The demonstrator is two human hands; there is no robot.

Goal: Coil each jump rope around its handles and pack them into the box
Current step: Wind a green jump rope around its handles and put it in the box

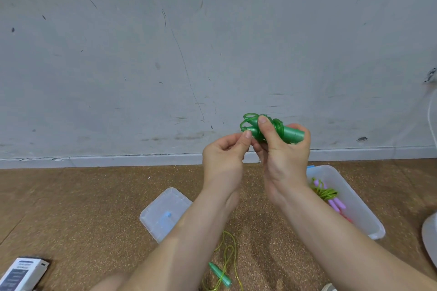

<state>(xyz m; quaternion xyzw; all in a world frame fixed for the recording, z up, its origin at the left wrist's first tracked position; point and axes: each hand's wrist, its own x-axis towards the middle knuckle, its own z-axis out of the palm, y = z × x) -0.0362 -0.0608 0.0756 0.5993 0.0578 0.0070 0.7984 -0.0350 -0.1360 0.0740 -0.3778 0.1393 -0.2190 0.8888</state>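
The right hand [283, 160] is raised in front of the wall [165, 54] and grips the green rope [276, 128]. Its fingers [263, 122] are curled round the middle of the bundle, with the thumb laid across the coils on the near side. The handles [293, 135] lie side by side, and their butt ends stick out to the right of that grip. The cord is wound round the handles, with a few slack loops standing up just left of the thumb. The left hand [223, 160] is close beside the right one, its fingers [246, 137] narrowed to a pinch on the cord at the foot of those loops; the other fingers are curled into the palm. Below and to the right of the right fingers, on the floor [82, 208], stands the clear box [354, 198], holding a packed rope [327, 193] with a yellow-green cord and purple handles. Well below both hands, between the forearms, a loose rope [227, 257] lies uncoiled on the floor, its green handle [220, 275] nearest the camera. The clear lid [163, 212] lies flat below and left of the left fingers, and a small carton [21, 274] sits far down to the left.
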